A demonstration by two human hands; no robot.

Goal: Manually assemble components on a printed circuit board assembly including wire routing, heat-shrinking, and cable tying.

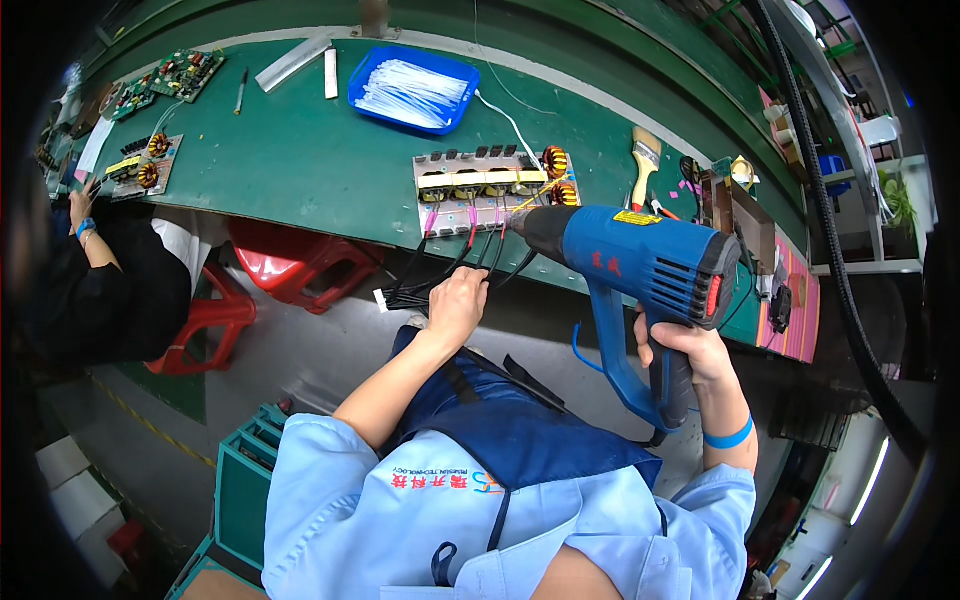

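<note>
My right hand (698, 350) is wrapped round the handle of a blue heat gun (610, 245). Its dark nozzle points left, close to the front right part of a circuit board (425, 205) at the bench's near edge. Pink sleeves (472, 217) sit on the wire ends along the board's front. Black wires (405, 297) run from there over the edge, and my left hand (458, 305) is closed on some of them just below. Copper-wound ring coils (556, 160) stand at the board's right end. The fingers' far side is hidden on both hands.
Behind the board, a blue tray (356, 95) holds white cable ties (415, 90). A brush (645, 160) lies to the right on the green bench (290, 150). Further left are another board (150, 165), a co-worker's hand (80, 208) and red stools (290, 265).
</note>
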